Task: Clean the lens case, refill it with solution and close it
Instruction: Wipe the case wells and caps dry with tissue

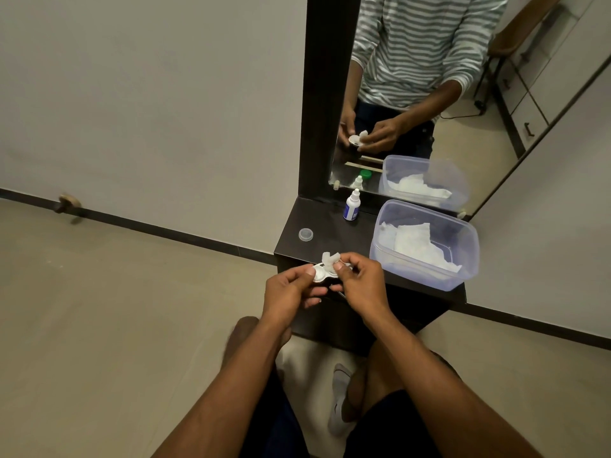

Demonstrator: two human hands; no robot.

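The white lens case (320, 273) is held in front of the dark shelf's near edge, pinched by my left hand (291, 292) at its left well. My right hand (358, 282) grips a folded white tissue (330, 259) and presses it into the case's right side. A clear cap (305, 234) lies alone on the dark shelf (317, 223) behind the hands. The small white solution bottle (351, 206) with a blue label stands upright near the mirror, closed. Part of the case is hidden under my fingers.
A clear plastic tub (426, 246) with crumpled white tissues sits on the shelf's right half. A tall mirror (429, 94) rises behind, reflecting the hands, the tub and a green cap. A wall stands left, tiled floor below, my legs under the shelf.
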